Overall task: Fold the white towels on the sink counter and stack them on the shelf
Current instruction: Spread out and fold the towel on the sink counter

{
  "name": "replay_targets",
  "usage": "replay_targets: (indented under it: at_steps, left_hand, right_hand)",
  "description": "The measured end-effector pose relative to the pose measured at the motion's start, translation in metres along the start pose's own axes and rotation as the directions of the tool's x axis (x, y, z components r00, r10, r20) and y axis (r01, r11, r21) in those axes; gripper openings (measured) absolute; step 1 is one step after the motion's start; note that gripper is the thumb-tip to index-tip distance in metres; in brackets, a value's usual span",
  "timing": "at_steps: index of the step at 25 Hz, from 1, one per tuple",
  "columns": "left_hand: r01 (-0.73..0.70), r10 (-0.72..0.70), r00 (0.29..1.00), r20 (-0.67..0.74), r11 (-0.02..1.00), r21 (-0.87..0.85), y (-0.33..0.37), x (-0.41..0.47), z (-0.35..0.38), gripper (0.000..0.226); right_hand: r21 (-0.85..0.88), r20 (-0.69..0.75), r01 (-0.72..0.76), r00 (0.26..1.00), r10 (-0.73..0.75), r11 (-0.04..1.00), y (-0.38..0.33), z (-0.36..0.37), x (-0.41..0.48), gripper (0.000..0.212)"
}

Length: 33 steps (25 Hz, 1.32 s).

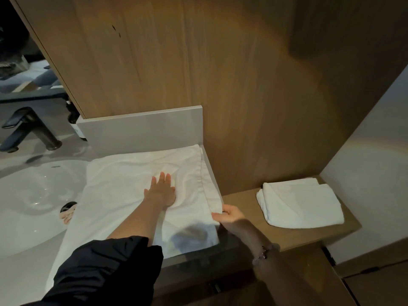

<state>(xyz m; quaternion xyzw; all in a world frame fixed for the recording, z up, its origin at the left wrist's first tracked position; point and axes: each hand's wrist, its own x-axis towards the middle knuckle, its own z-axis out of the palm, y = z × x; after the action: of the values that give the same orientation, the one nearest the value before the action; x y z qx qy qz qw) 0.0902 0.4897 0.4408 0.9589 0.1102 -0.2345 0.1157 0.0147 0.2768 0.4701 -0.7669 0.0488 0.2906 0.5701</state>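
A white towel (123,191) lies spread flat on the grey sink counter (196,250), with its left part draped over the basin's edge. My left hand (162,191) rests flat on the towel's middle, fingers apart and pointing away from me. My right hand (230,216) pinches the towel's right edge at the counter's right side. A folded white towel (298,203) sits on the lower wooden shelf (240,206) to the right of the counter.
A white basin (28,202) with a dark drain (68,206) fills the left. A black faucet (33,129) stands behind it under a mirror. A grey backsplash (141,127) and a wood wall panel (198,62) close off the back.
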Motion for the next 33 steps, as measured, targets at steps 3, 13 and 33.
replay_targets:
  at_steps: [3, 13, 33]
  left_hand:
    - [0.015, -0.015, 1.0, -0.012, 1.0, 0.003, 0.002, -0.001, 0.002, 0.055]
    - [0.006, -0.005, 0.999, -0.033, 1.0, 0.022, 0.001, 0.002, 0.004, 0.055]
    - [-0.522, 0.51, 0.836, -0.203, 0.853, -0.005, 0.042, -0.126, 0.049, 0.035]
  right_hand:
    - [-0.103, 0.128, 0.02, 0.992, -0.007, 0.994, 0.003, -0.001, -0.01, 0.008]
    - [-0.117, -0.169, 0.01, 0.985, -0.03, 0.993, 0.017, -0.01, -0.019, 0.013]
    - [-0.487, -0.173, -0.345, 0.939, 0.299, 0.802, 0.028, -0.014, -0.027, 0.037]
